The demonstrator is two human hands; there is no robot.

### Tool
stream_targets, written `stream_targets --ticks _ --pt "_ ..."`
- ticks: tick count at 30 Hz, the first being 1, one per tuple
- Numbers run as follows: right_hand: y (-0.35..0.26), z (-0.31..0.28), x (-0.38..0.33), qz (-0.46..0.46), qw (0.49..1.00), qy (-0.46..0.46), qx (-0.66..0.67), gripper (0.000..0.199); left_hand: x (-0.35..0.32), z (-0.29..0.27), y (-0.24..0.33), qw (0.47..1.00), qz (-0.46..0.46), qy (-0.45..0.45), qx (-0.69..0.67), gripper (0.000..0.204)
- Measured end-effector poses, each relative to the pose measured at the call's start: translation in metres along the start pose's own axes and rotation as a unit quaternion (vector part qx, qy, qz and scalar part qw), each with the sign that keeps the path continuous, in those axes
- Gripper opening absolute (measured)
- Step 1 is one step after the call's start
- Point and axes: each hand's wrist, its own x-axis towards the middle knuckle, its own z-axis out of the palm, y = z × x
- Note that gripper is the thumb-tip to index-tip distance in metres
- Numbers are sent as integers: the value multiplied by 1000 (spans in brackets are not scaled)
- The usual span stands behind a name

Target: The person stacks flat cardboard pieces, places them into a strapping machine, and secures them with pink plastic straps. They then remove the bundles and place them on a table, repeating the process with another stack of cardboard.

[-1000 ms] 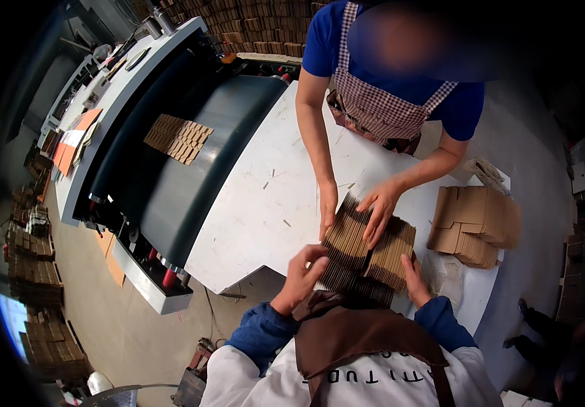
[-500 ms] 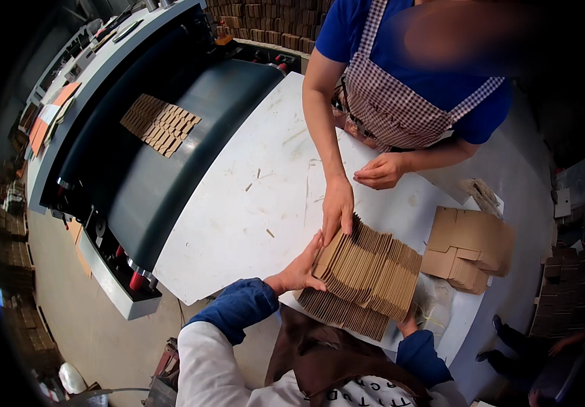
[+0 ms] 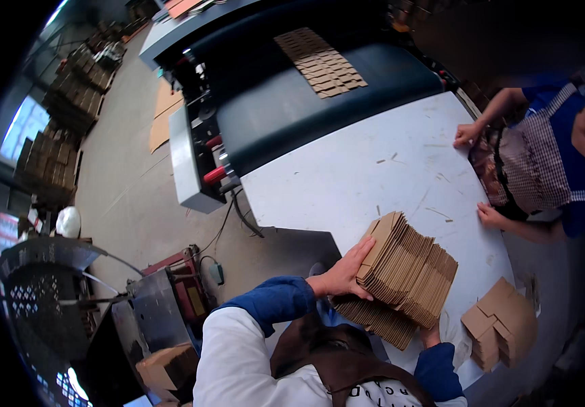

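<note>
Seen from the head camera, the left hand point(image 3: 338, 277) gripped the left end of a stack of flat cardboard blanks point(image 3: 406, 268) at the near edge of the white bench point(image 3: 347, 176). The right hand point(image 3: 431, 335) pressed its right end, grip hidden. Squaring the stack seemed underway; lifting it would need even pressure from both sides.

Even overhead light falls bright on the white counter point(image 3: 347, 176); soft shadows, no harsh glare. Daylight enters at a window point(image 3: 24, 125) on the left. Heavy fisheye bending, black vignette at rim; edges blurred.
</note>
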Motion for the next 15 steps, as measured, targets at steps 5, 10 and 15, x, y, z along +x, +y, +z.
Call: stream_targets --ticks 5,10,15 --pt "-63 106 45 -40 981 -178 -66 41 -116 -66 15 981 -60 185 23 140" --pt "-132 274 47 -14 935 -340 -97 42 -247 -118 45 919 -150 364 24 141" --pt "-168 504 9 93 832 -497 -227 43 -392 -144 32 809 -179 558 -45 136"
